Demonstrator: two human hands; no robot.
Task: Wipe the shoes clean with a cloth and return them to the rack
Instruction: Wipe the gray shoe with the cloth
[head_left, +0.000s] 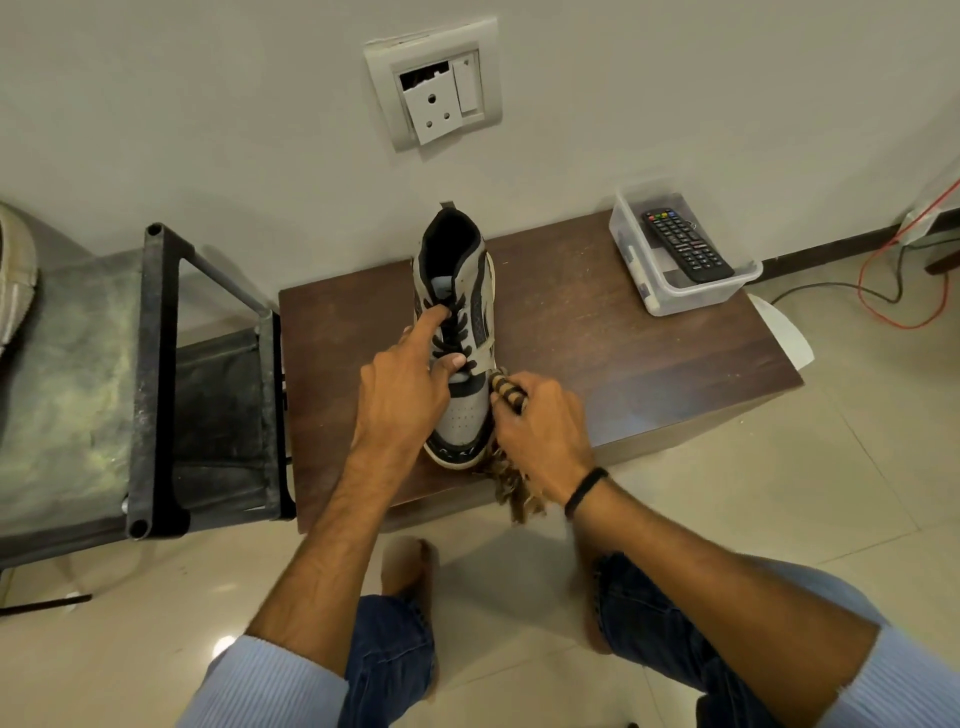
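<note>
Head view.

- Grey-and-black high-top sneaker (457, 332) stands upright on its sole on a low dark brown wooden table (623, 353). Toe points toward the person, heel toward the wall.
- Sneaker details: black laces, black padded collar and lining, perforated grey toe panel, off-white sole edge with a black patterned toe bumper. The side panel looks scuffed.
- Left hand (400, 400) grips the sneaker from its left side. Forefinger is stretched along the laces and thumb is pressed across the lower laces. The other fingers are hidden on the shoe's far side.
- Right hand (540, 436) is clenched round a bunched brown-and-tan striped cloth (506, 392), held against the sneaker's right side near the toe. A frayed end hangs below the table edge. Black wristband (584, 491) on that wrist.
- Black metal-framed rack (156, 364) with a dusty fabric shelf stands just left of the table. A pale worn shoe (13, 270) lies at the frame's left edge.
- Clear plastic tub (691, 299) on the table's far right corner holds a black remote control (685, 244).
</note>
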